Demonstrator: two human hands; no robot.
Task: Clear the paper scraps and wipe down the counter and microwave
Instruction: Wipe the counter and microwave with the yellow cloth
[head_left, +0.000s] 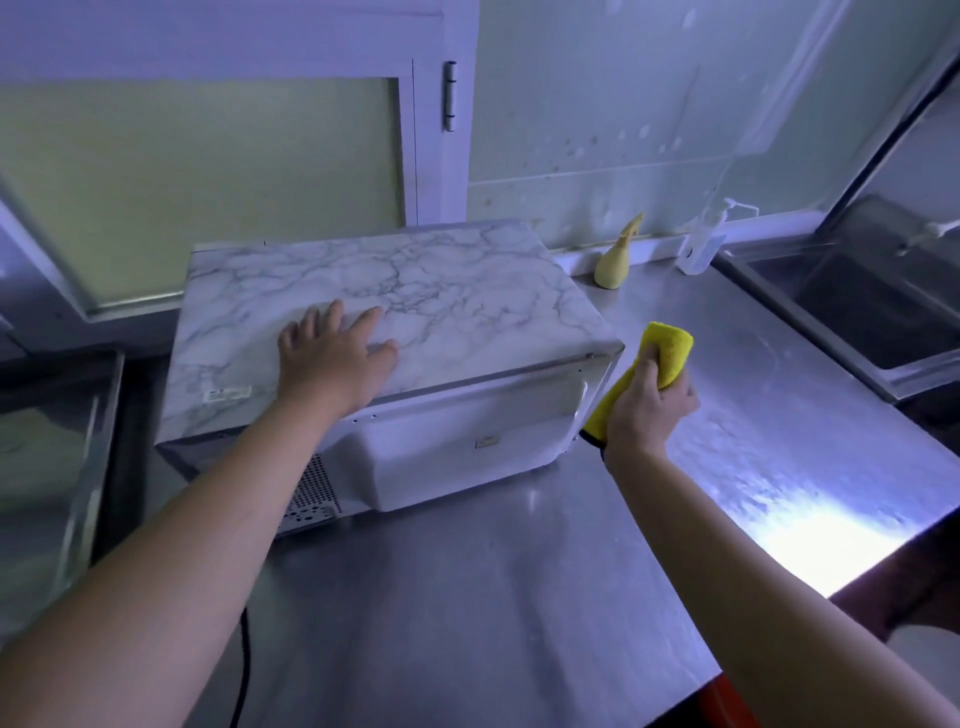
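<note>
Microwave (441, 291) sits on the steel worktop (493, 597), its vented back turned to the person. Left hand (332, 358) lies flat on the microwave's marbled top near the front edge, fingers (332, 317) spread wide and straight. Right hand (644, 410) hovers just beside the microwave's right corner, fingers curled tight round a bunched yellow cloth (667, 348). Behind the microwave to the right stands a yellowish spray bottle (615, 262), a clear pump bottle (701, 249) farther right, then the sink (872, 322).
</note>
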